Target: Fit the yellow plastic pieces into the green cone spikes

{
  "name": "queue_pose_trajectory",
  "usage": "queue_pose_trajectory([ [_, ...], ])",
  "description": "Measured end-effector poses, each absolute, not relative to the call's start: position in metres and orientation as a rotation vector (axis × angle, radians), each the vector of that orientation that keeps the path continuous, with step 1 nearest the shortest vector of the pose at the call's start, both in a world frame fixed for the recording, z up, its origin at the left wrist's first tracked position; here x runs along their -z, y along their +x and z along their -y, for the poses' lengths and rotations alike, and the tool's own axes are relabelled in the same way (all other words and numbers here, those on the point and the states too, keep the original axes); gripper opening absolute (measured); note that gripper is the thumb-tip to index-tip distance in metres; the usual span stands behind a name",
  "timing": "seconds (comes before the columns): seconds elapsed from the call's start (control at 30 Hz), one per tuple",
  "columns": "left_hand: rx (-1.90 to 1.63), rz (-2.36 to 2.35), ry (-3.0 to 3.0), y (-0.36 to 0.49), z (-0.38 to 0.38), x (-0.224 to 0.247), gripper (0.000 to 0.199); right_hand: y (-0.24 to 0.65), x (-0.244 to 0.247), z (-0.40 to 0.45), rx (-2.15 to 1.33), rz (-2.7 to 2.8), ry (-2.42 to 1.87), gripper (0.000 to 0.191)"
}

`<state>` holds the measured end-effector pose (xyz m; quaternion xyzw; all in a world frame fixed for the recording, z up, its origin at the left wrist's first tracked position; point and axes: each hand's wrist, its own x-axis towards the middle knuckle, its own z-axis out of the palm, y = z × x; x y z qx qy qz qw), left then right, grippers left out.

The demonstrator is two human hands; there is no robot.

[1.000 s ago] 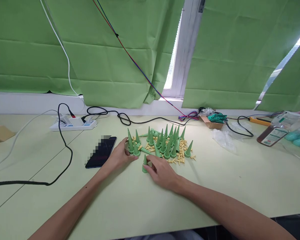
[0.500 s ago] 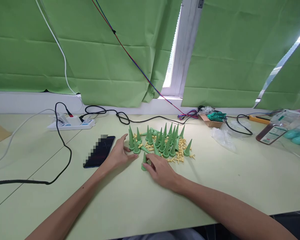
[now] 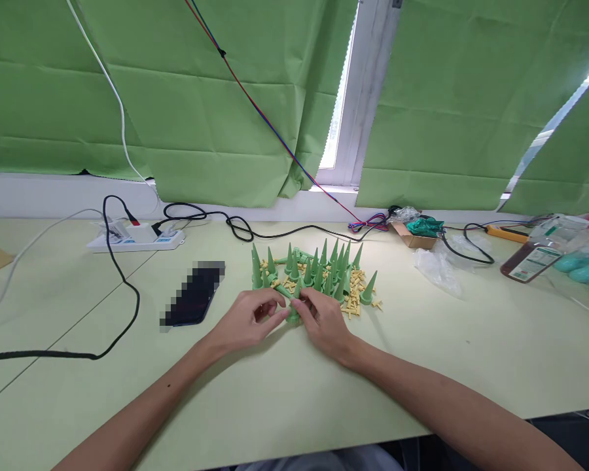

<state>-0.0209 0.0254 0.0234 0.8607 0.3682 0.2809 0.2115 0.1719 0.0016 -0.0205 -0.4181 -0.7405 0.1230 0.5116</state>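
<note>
A green cone (image 3: 293,316) with a round base stands on the table between my hands. My right hand (image 3: 326,322) pinches it from the right, thumb and fingers closed near its upper part. My left hand (image 3: 252,318) is curled on the cone's left side, its thumb and fingertips closed in against it; the exact contact is partly hidden. Right behind my hands is a cluster of upright green cones (image 3: 318,278), some others lying on their sides. Small yellow T-shaped pieces (image 3: 356,294) are scattered among and beside them.
A dark phone (image 3: 196,297) lies left of my left arm. Further left are a white power strip (image 3: 137,241) and a black cable (image 3: 136,301). Toward the right lie a small cardboard box (image 3: 415,237), clear plastic (image 3: 439,271) and a tilted bottle (image 3: 527,261).
My left hand has moved right and nearer, from beside the standing cones to the cone at my right hand. My right hand and its cone have shifted slightly right and away from me.
</note>
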Motion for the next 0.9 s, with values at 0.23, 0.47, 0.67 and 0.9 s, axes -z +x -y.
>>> queue_pose_trajectory([
  [0.23,-0.675,-1.059,2.473,-0.015,-0.024,-0.013,0.032,0.172,0.023,-0.005,-0.248,1.876,-0.919,0.033],
  [0.47,-0.625,-1.182,2.438,-0.018,-0.03,-0.009,0.031,0.177,0.017,-0.002,-0.034,1.897,-1.145,0.018],
  [0.67,-0.664,-1.229,2.39,-0.016,-0.03,-0.01,0.038,0.178,0.014,0.001,0.034,2.125,-1.354,0.013],
  [0.9,-0.728,-1.242,2.353,-0.016,-0.031,-0.008,0.036,0.176,0.008,0.006,0.058,2.275,-1.449,0.015],
])
